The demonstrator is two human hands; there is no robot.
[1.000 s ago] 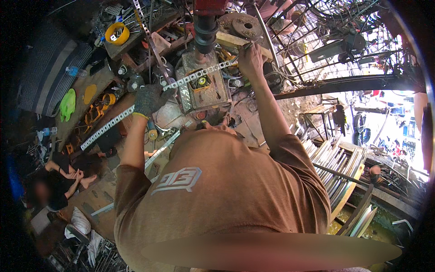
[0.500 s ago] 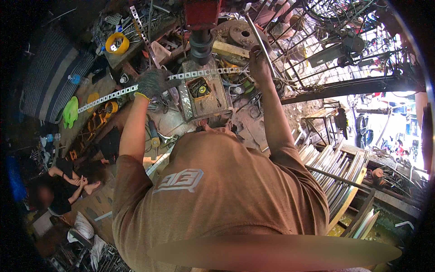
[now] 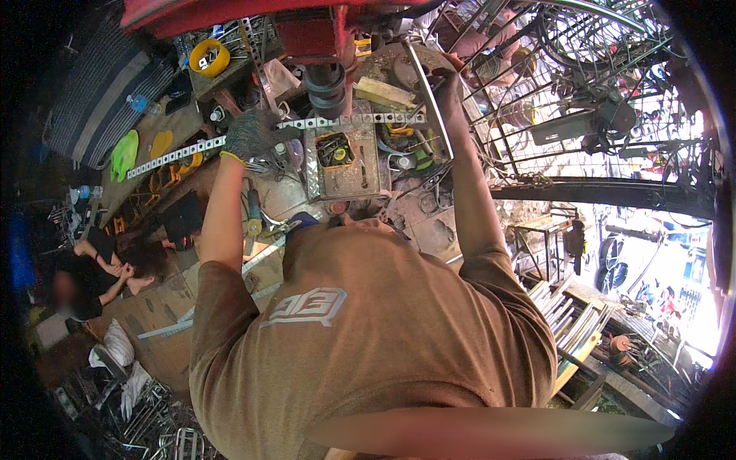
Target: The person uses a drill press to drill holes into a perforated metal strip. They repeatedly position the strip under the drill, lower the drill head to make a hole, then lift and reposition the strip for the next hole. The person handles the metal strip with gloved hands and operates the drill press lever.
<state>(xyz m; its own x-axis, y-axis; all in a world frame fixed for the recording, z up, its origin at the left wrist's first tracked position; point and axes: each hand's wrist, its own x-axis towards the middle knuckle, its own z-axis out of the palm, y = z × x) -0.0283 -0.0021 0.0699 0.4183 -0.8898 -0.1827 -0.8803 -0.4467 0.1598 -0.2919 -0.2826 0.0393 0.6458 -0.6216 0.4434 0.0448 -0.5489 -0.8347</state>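
Observation:
My left hand, in a dark grey knitted glove, is closed around a long metal strip with a row of square-framed holes. The strip runs across under the dark cylindrical head of a red machine, above a metal block. A recess in that block holds metal scraps and a round yellow piece. My bare right hand is raised on the right, its fingers bent at a long pale metal bar, apparently the machine's lever. Part of that grip is hidden.
A yellow round container stands at the back left. Green gloves and a water bottle lie at left. Another person sits on the floor, lower left. A wire grid and stacked metal bars are at right.
My view has shifted, bringing more of the red machine into the picture. The pale bar and my right hand have changed position slightly. My left hand stays on the perforated strip.

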